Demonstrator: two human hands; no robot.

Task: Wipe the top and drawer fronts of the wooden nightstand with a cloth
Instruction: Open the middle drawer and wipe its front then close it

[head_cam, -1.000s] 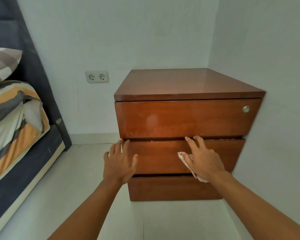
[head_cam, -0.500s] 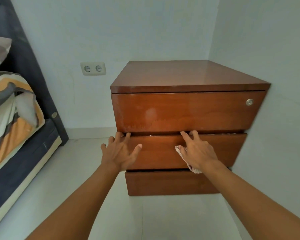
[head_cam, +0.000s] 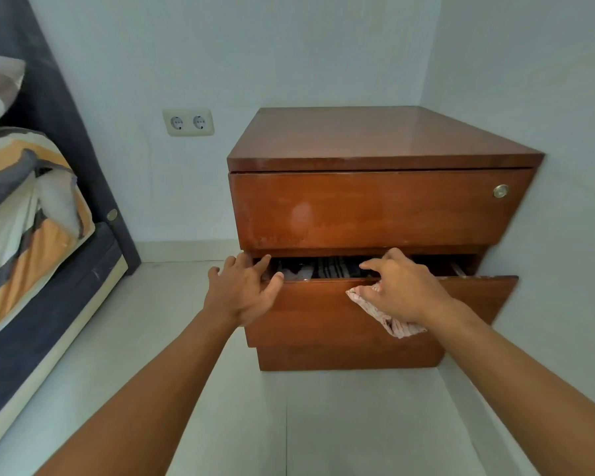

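Note:
The wooden nightstand (head_cam: pixel 375 139) stands in the room's corner with three drawers. Its middle drawer (head_cam: pixel 316 314) is pulled partly out, and folded dark striped fabric (head_cam: pixel 334 267) shows inside. My left hand (head_cam: pixel 243 290) hooks its fingers over the drawer's top edge at the left end. My right hand (head_cam: pixel 404 286) grips the same edge near the middle and pins a pale pinkish cloth (head_cam: pixel 389 317) under the palm against the drawer front. The top drawer (head_cam: pixel 375 207) is closed and carries a round metal lock (head_cam: pixel 500 191).
A bed (head_cam: pixel 31 235) with a striped cover and dark headboard lies at the left. A double wall socket (head_cam: pixel 188 122) sits left of the nightstand. White walls close in behind and on the right. Pale floor tiles (head_cam: pixel 289 424) stretch in front.
Both hands moved up to the middle drawer's top edge and pulled it outward. The drawer, shut a second ago, now stands partly out.

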